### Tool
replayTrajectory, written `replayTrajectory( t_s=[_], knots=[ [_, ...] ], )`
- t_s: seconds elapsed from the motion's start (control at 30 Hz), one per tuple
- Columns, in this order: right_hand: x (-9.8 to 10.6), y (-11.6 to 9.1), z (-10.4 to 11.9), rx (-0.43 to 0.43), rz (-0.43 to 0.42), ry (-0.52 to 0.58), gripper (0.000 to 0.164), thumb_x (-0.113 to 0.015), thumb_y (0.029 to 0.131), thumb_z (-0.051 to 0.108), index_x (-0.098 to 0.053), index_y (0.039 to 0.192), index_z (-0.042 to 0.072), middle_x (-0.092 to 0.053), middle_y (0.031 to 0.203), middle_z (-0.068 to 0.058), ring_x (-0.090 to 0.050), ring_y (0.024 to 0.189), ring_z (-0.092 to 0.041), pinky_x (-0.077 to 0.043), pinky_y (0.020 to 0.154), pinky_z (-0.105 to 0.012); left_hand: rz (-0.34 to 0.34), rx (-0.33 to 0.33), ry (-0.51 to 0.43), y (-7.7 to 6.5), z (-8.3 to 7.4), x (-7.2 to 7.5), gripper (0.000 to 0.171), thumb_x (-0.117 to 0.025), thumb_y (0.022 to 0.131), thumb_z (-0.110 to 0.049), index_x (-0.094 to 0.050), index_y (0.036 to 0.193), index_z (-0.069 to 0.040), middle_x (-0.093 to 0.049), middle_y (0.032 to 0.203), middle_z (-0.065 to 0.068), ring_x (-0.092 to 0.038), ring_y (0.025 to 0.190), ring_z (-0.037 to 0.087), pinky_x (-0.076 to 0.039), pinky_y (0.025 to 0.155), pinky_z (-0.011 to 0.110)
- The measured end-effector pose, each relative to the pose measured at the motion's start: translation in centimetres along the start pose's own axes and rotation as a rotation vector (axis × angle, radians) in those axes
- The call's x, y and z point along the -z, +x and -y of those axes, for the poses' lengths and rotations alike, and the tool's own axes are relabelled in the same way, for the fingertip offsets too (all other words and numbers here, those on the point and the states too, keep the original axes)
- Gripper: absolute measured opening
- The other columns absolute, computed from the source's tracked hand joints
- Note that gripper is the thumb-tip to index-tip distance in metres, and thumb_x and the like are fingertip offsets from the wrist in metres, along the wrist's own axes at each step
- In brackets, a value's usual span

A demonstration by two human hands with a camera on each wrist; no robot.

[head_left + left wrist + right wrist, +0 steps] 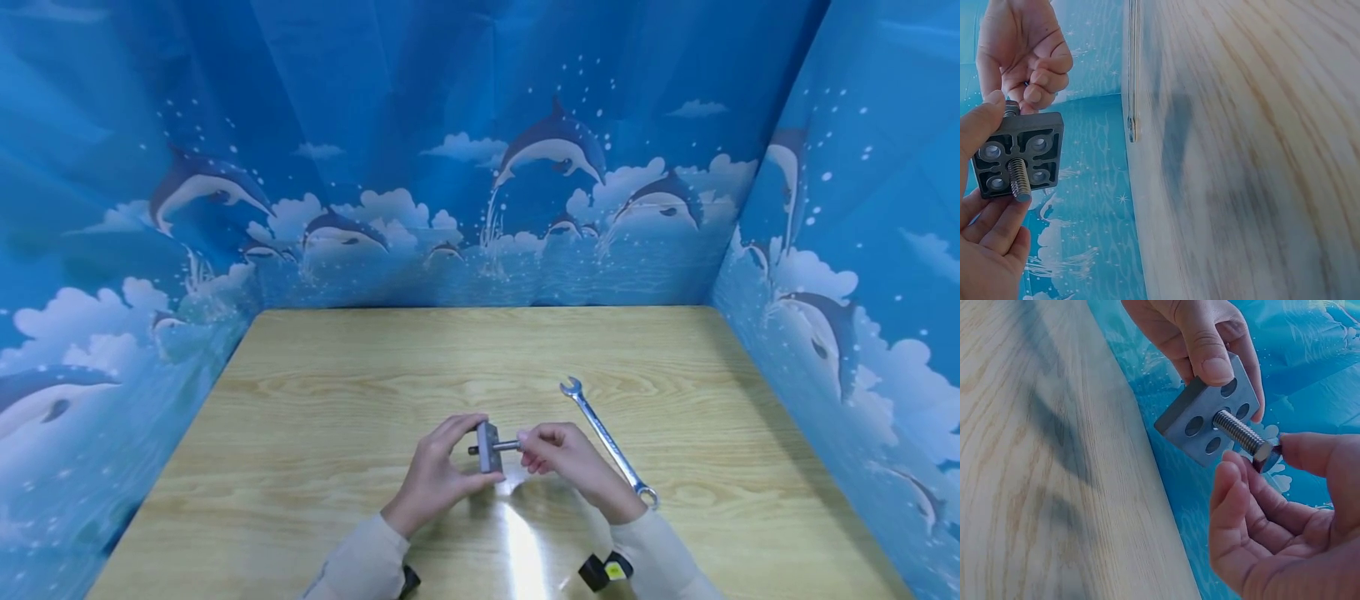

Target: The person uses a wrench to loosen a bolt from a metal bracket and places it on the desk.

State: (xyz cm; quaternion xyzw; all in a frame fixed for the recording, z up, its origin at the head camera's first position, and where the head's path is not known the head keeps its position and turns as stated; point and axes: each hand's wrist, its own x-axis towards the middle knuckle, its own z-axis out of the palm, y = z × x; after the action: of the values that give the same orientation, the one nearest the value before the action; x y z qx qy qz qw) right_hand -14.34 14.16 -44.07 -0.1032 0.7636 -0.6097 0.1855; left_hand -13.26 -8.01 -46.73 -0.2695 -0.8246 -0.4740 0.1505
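Plate [1208, 408], square grey metal, edges pinched in left hand [437, 477]. Bolt [1240, 432], threaded metal, through its centre, head pinched in right hand [572, 461]. Wrench [606, 437], slim, glossy, beside right hand.

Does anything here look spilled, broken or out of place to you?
Nothing stands out. The left hand holds the square metal plate, the right hand pinches the bolt by its head, and the bolt runs through the middle hole. The wrench lies on the table. I see no spill or breakage.
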Motion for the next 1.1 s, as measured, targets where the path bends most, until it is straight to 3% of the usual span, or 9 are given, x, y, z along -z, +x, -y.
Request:
replayTrajectory(
  t_s=[0.1,0.27,0.57,0.83,1.1],
  knots=[
    [0.06,-0.11,-0.04,0.032,-0.014,-0.012,0.032,-0.064,0.092,0.021,-0.061,0.105,-0.008,-0.066,0.091,-0.010,-0.061,0.080,-0.018,-0.058,0.078,-0.036,0.000,0.004,0.001,-0.07,0.03,0.04,0.078,-0.090,0.060,-0.024,-0.056,0.129,-0.012,-0.062,0.124,0.004,-0.060,0.113,0.017,-0.050,0.101,0.034],
    [0.10,-0.05,-0.27,0.095,-0.046,-0.054,0.028,-0.070,0.085,0.010,-0.064,0.110,0.000,-0.066,0.103,-0.013,-0.063,0.088,-0.017,-0.057,0.080,-0.026,-0.004,-0.008,-0.005,-0.06,0.10,0.10,0.077,-0.090,0.061,-0.022,-0.056,0.128,-0.011,-0.063,0.122,0.008,-0.060,0.112,0.019,-0.051,0.099,0.035],
    [-0.01,0.01,-0.29,0.132,-0.032,-0.040,0.026,-0.070,0.083,0.004,-0.066,0.109,0.001,-0.066,0.106,-0.016,-0.063,0.090,-0.020,-0.057,0.079,-0.023,-0.014,0.005,-0.004,-0.13,0.16,0.19,0.078,-0.091,0.059,-0.023,-0.057,0.128,-0.011,-0.063,0.123,0.003,-0.060,0.113,0.017,-0.050,0.100,0.033],
    [0.05,-0.02,-0.28,0.092,-0.020,-0.031,0.037,-0.061,0.094,0.022,-0.058,0.123,-0.002,-0.064,0.109,-0.019,-0.063,0.094,-0.023,-0.058,0.082,-0.027,-0.012,0.003,0.005,-0.06,0.15,0.18,0.078,-0.090,0.059,-0.024,-0.057,0.128,-0.010,-0.062,0.124,0.003,-0.060,0.112,0.017,-0.050,0.100,0.033],
    [-0.01,0.02,-0.07,-0.008,-0.012,-0.026,0.045,-0.050,0.100,0.034,-0.065,0.101,-0.008,-0.068,0.087,-0.013,-0.064,0.076,-0.019,-0.060,0.073,-0.032,-0.008,0.003,-0.013,-0.09,0.25,0.05,0.077,-0.090,0.060,-0.023,-0.057,0.127,-0.011,-0.063,0.122,0.008,-0.060,0.113,0.017,-0.050,0.101,0.033]
  ],
)
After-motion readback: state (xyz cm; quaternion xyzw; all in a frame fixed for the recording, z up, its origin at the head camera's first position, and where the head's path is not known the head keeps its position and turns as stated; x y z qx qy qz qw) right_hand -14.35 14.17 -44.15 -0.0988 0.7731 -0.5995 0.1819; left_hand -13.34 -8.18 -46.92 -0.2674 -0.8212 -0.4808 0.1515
